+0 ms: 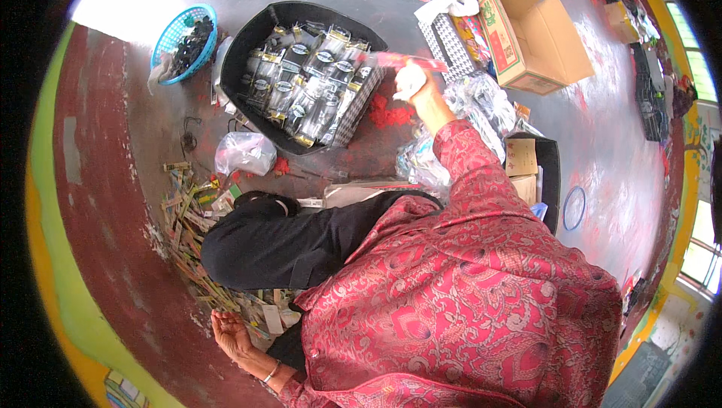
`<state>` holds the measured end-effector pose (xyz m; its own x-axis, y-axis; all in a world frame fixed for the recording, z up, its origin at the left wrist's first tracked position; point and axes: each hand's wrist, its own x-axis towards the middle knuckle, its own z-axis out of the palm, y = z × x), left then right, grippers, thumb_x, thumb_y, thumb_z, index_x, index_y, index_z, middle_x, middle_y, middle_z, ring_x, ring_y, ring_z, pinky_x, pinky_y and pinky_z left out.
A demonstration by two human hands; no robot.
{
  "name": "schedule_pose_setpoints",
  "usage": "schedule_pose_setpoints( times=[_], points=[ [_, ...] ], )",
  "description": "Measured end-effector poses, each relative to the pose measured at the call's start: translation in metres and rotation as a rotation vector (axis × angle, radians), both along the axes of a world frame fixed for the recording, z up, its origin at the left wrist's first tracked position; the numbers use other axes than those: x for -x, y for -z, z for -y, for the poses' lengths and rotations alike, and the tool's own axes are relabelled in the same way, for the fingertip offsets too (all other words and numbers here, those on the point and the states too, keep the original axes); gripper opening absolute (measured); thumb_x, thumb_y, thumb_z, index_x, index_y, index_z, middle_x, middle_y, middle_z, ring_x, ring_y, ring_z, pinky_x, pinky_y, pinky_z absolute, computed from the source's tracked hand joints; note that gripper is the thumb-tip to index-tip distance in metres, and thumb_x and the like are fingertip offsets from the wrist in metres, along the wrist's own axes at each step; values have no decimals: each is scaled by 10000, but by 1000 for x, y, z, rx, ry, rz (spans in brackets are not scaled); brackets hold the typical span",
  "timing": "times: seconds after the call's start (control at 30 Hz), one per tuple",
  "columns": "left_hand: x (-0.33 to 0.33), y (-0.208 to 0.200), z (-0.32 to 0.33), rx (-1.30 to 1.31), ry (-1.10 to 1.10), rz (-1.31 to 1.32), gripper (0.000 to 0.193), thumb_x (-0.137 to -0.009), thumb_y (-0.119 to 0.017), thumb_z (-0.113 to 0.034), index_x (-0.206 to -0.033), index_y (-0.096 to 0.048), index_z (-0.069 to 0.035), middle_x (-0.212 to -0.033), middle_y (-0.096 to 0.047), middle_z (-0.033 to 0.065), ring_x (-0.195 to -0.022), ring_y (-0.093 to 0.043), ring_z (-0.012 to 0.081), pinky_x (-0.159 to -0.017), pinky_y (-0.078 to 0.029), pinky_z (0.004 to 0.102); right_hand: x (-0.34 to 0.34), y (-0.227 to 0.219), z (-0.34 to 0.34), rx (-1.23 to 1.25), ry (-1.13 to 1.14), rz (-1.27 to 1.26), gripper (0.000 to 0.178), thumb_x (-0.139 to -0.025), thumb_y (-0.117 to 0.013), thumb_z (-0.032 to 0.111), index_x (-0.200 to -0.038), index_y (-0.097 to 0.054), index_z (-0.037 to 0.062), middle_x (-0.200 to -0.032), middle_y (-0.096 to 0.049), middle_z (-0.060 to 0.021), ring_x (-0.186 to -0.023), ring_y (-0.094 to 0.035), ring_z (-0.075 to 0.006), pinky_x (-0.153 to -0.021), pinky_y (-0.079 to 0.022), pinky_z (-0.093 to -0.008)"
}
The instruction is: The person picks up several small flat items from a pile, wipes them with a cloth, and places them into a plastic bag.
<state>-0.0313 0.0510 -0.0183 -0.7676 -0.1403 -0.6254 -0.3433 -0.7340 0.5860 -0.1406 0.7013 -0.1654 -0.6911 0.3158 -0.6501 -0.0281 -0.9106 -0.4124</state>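
Observation:
My right hand [420, 91] reaches forward and is closed on a flat red-and-clear strip [410, 61], smeared by motion, so its kind is unclear. The strip's left end hangs over the edge of a black bin [239, 47] packed with several clear packets [301, 81] with dark labels. Something white shows at the fingers of that hand. Down at the lower left, my left hand [233, 335] rests near my knee with its fingers loosely curled and apart, and nothing shows in it. A bracelet circles that wrist.
A blue basket [159, 47] of black pieces stands at the far left. Beyond my right hand sit an open cardboard box [519, 69] and a patterned bin [436, 36]. Clear plastic bags [481, 103] lie beside my right arm. Card scraps [184, 212] litter the floor by my legs.

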Motion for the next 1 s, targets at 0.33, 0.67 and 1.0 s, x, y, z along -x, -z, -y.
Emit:
schedule_pose_setpoints(
  times=[0.33, 0.67, 1.0],
  points=[
    [21, -24, -24, 28, 140, -26, 142, -868, -513, -139, -941, -582, -38, -807, -624, 51, -745, -590, 181, -761, -481, 340, -6, 35, -48, 88, 309, -273, 302, -825, -437, 340, -594, -458, 147, -526, -483, -6, -437, -483, -161, -405, -386, -288],
    [39, -31, -40, 108, 152, 17, 139, -864, -517, -143, -933, -586, -44, -819, -630, 40, -737, -591, 165, -754, -474, 326, -14, 62, -186, -2114, -329, 748, 220, -787, -517, 240, -883, -580, 54, -688, -556, -39, -568, -518, -184, -536, -454, -323],
    [26, -35, -32, 228, 41, 64, 182, -866, -508, -160, -1005, -556, -52, -868, -621, 8, -804, -574, 138, -731, -457, 297, -1, 77, -85, -90, 78, 96, 199, -794, -484, 173, -607, -508, 110, -543, -438, 12, -470, -452, -139, -416, -355, -308]
  ],
)
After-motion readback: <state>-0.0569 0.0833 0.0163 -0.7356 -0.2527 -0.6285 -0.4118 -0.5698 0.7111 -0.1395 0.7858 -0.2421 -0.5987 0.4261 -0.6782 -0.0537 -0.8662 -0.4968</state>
